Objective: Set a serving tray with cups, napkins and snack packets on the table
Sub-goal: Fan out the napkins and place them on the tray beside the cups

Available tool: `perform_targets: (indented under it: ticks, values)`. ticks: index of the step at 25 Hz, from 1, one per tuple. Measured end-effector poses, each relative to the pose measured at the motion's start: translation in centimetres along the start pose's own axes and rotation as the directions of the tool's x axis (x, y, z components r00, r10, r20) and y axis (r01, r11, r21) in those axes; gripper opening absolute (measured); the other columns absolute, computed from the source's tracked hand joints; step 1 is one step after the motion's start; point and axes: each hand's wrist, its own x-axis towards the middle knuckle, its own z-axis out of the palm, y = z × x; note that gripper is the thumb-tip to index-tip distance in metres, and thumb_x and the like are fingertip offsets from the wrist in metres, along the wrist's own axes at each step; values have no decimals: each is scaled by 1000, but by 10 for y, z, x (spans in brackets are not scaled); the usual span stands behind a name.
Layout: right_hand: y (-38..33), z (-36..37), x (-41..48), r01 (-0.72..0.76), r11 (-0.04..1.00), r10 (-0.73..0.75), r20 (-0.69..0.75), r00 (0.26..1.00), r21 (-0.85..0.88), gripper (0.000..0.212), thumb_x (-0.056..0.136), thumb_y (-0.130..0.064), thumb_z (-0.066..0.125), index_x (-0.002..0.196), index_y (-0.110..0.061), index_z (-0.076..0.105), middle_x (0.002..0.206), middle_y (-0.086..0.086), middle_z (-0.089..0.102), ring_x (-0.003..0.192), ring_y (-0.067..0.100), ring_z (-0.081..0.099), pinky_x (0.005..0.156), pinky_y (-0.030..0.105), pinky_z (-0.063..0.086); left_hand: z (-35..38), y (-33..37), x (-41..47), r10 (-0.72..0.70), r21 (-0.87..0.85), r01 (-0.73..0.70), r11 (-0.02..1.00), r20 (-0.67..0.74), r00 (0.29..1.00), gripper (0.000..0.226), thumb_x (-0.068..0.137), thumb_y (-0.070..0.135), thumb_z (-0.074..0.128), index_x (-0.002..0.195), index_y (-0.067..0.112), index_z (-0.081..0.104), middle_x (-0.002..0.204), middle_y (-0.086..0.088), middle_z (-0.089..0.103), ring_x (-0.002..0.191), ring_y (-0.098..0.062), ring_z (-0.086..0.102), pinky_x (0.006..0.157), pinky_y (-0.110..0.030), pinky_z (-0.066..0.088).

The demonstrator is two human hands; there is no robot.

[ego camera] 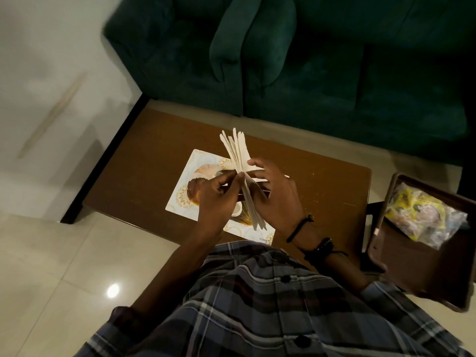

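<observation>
right hand (277,199) grips fanned white paper napkin stack (238,150) mid-frame; left hand (219,199) fingers pinch one sheet, probably separating it.

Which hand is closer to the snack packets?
Right. The right hand grips the napkins, nearer the snack packets at the picture's right edge; the left hand pinches them farther left.

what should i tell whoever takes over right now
Hands: left hand and right hand both grip a fanned stack of white paper napkins above the white-and-gold patterned tray on the brown wooden table.
Done: what looks like a small white cup sits on that tray.
Left: set napkins down; bring the yellow snack packets, now in the dark brown tray at right.
</observation>
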Motion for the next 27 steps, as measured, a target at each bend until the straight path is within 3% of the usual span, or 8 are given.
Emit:
perform_targets:
  ticks: [3, 6, 9, 14, 18, 21, 24, 27]
  values:
    - [-1, -3, 0, -31, 991, 28, 20, 999, 131, 34, 87, -24, 66, 117, -24, 51, 88, -26, 64, 82, -10, 66, 73, 12, 58, -3, 1, -2, 62, -17, -62, 998, 11, 998, 16, 93, 18, 61, 103, 15, 73, 92, -1, 75, 83, -14, 75, 70, -20, 59]
    - [-2, -3, -2, -75, 976, 69, 37, 997, 204, 38, 84, -28, 71, 115, -24, 51, 82, -26, 64, 77, -15, 66, 66, 7, 54, -7, 0, 0, 61, -42, -61, 997, -6, 998, 19, 92, 16, 62, 106, 7, 72, 91, -5, 75, 80, -14, 75, 67, -20, 59]
    - [0, -5, -1, -60, 976, 57, 21, 998, 209, 35, 84, -15, 72, 114, -18, 53, 82, -26, 62, 76, -17, 65, 64, 4, 52, -8, 0, -1, 61, -37, -62, 997, -12, 998, 19, 92, 14, 63, 106, 7, 72, 94, -9, 75, 78, -13, 75, 68, -23, 60]
    - [-1, -7, -3, 14, 1000, -16, -61, 998, -27, 19, 88, -4, 60, 101, -12, 72, 100, -5, 71, 87, 5, 65, 80, 21, 58, -7, -1, 0, 130, 114, -120, 986, -93, 987, 17, 91, 14, 64, 102, 7, 74, 93, -4, 75, 78, -18, 74, 77, -40, 62]
    - [-1, -18, -1, -35, 974, -25, -260, 965, -224, 13, 89, -19, 65, 98, -13, 72, 103, 4, 70, 88, 14, 63, 77, 28, 55, -12, -2, 1, 129, 164, -107, 981, -128, 983, 20, 89, 20, 67, 106, 11, 73, 104, -1, 74, 89, -21, 73, 85, -48, 59]
    - [-2, -10, -4, 38, 961, -86, -167, 982, -273, 21, 90, -12, 61, 110, -15, 69, 111, 6, 68, 93, 22, 67, 77, 21, 49, -10, -1, -2, 144, 165, -125, 978, -110, 983, 15, 89, 20, 66, 102, 16, 75, 97, 0, 75, 84, -21, 74, 87, -49, 58]
    - [-3, 2, -9, 94, 969, -101, -21, 995, -228, 41, 89, -9, 60, 129, -21, 59, 117, 6, 64, 93, 24, 66, 77, 25, 53, -7, 0, -4, 118, 136, -109, 985, -64, 991, 16, 90, 20, 65, 101, 14, 75, 93, -7, 76, 81, -23, 75, 87, -49, 58]
    - [-1, 4, -8, 152, 963, -154, 10, 988, -222, 42, 89, -10, 63, 129, -19, 59, 114, 7, 67, 94, 23, 67, 79, 24, 53, -7, 2, -5, 114, 117, -110, 987, -33, 993, 20, 92, 17, 63, 107, 8, 73, 98, -11, 75, 85, -25, 74, 82, -46, 61]
